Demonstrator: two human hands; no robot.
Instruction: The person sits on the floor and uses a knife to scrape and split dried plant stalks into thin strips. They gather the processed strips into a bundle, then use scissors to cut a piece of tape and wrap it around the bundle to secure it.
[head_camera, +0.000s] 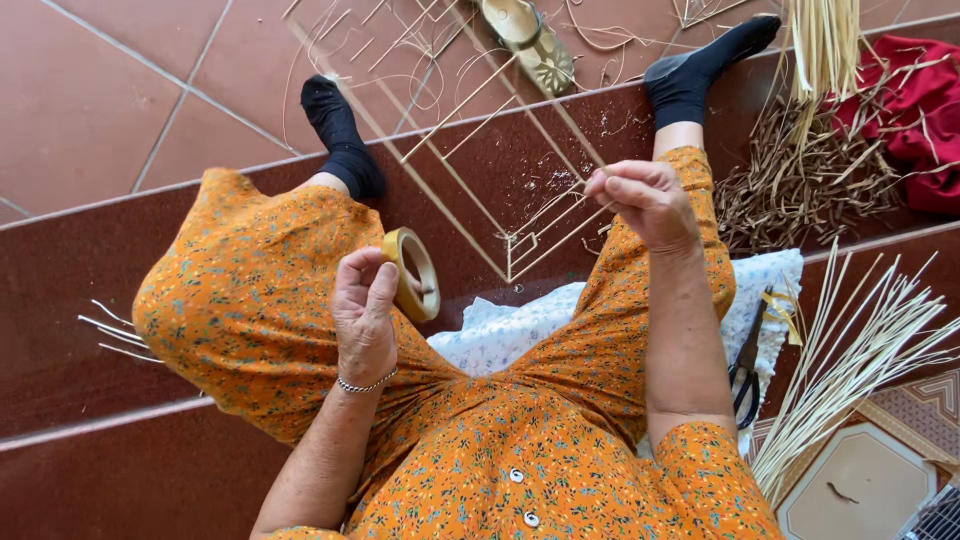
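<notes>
The left hand (363, 310) curls tight around a roll of tape (414, 274). The right hand (645, 200) pinches thin sticks (560, 215) just under its fingertips. Squeeze too hard and a stick could snap, or the tape might slip.

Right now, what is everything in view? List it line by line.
tape roll: one, tan, held up in left hand
stick frame: one, pale, on the floor between the feet, its near end pinched by right hand
loose sticks: one bundle, pale, floor at right
dark twigs: one pile, brown, upper right
red cloth: one, far right
scissors: one pair, dark, on white cloth by the right knee
sandal: one, tan, top centre
socks: two, black
dress: orange, flowered
left hand: wears a bracelet
right hand: closed on frame
</notes>
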